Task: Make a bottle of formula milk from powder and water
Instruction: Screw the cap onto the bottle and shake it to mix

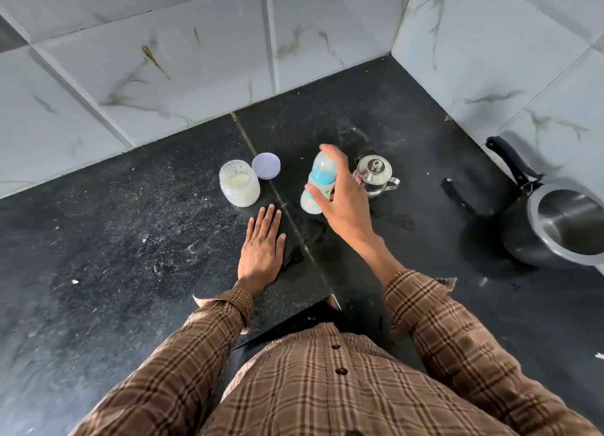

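Fingers (340,174) round bottle (322,181), L hand (261,249) flat

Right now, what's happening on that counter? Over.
Left hand flat on counter. Right hand around bottle. Powder jar open. Nothing blocking.

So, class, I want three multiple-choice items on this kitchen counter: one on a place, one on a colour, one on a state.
1. Where does the lilac lid lie?
A. on the jar
B. on the counter beside the open powder jar
C. in the pan

2. What colour is the feeding bottle's band?
A. red
B. yellow
C. blue

3. How is the left hand?
A. flat on the counter
B. round the jar
C. lifting the steel kettle

Key: B, the jar's mouth is uncovered; C, blue shows under the right hand's grip; A, fingers straight.
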